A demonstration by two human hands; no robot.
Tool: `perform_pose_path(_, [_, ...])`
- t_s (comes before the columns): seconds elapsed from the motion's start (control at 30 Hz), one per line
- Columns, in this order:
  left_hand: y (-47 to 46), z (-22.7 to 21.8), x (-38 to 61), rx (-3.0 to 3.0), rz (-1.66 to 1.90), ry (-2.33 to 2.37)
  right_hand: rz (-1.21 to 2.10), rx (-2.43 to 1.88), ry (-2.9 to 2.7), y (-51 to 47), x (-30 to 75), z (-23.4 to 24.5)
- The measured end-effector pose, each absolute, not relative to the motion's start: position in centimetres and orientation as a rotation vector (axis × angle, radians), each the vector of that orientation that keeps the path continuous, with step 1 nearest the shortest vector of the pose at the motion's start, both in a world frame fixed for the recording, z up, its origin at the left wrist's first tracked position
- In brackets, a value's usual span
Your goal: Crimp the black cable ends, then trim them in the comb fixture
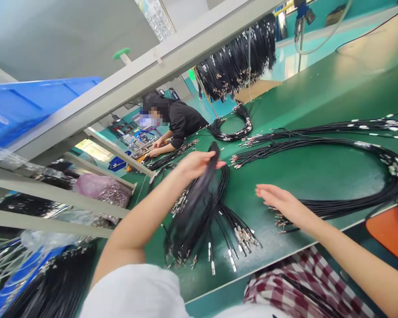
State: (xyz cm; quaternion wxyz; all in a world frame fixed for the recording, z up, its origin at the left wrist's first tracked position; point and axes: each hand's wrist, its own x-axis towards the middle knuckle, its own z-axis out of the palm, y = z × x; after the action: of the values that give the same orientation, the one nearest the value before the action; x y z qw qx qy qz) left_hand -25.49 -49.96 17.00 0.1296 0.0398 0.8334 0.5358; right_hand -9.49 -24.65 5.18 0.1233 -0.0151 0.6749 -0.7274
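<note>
My left hand [195,164] is closed around the top of a bundle of black cables [199,207] with metal terminals. The bundle hangs down onto the green table [305,172], and its ends fan out near the front edge. My right hand [280,202] is open, fingers stretched flat, palm down. It hovers just over the terminal ends of a long loop of black cables [351,203] lying on the table to the right.
More cable loops [234,128] lie farther back, and a thick bunch [235,62] hangs from a rail. A person in black [182,121] works at the far end. Metal frame bars [86,110], a blue bin [23,106] and bagged parts [101,190] are on the left.
</note>
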Motion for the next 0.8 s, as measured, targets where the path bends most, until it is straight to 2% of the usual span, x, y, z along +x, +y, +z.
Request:
perform_pose_path(0.07, [-45.1,14.5,-25.8,0.215,1.41,2.263,-2.366,0.146,1.528,-26.2,-10.7,5.1])
perform_pose_path(0.13, [-42.0,12.0,-26.0,0.272,1.247,2.172,-2.471,0.323,1.215,-27.0,-11.5,4.1])
perform_pose_path(0.23, [-40.9,9.5,-27.0,0.339,1.085,2.2,-2.468,0.465,1.158,-26.9,-11.9,2.1])
perform_pose_path(0.33, [-42.3,8.5,-29.2,0.427,1.058,2.434,-2.462,0.454,1.272,-25.8,-12.9,2.1])
perform_pose_path(0.5, [-44.8,9.4,-32.8,0.58,1.103,2.984,-2.436,0.219,1.475,-21.9,-15.4,7.8])
perform_pose_path(0.63, [-46.2,10.7,-34.4,0.667,1.07,3.238,-2.181,-0.099,1.684,-17.9,-12.7,13.2])
perform_pose_path(0.73, [-47.3,10.2,-34.6,0.817,0.93,3.155,-2.18,0.074,1.68,-15.4,-7.5,14.8])
perform_pose_path(0.8, [-47.7,8.9,-33.9,0.902,0.825,3.031,-2.185,0.281,1.676,-14.2,-3.5,14.3])
